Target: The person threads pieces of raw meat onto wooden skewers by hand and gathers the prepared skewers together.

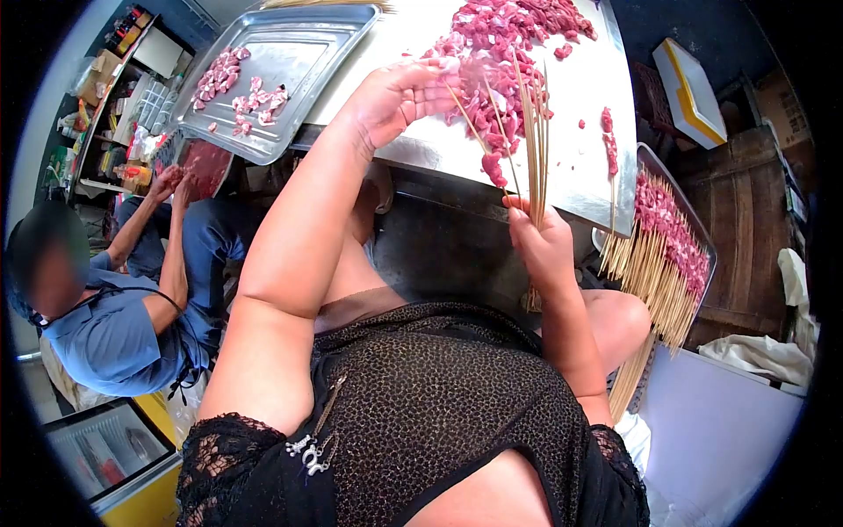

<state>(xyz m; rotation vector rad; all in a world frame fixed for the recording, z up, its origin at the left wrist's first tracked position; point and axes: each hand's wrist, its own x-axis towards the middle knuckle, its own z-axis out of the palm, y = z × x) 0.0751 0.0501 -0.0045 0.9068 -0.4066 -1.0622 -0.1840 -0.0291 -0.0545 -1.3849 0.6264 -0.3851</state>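
Observation:
My right hand is closed around the lower part of a bunch of bamboo skewers. One thin skewer in that hand slants up to the left, with a few red meat pieces threaded partway along it. My left hand is beside that skewer's upper end, palm partly turned up and fingers loosely extended. Its fingertips are slightly blurred, and I see no meat between them. Beyond both hands, a heap of cut raw meat lies on the white tabletop.
A metal tray with some meat pieces stands at the left. One loaded skewer lies near the table's right edge. Many loaded skewers fill a tray at the right. A co-worker sits at the left, hands over red meat.

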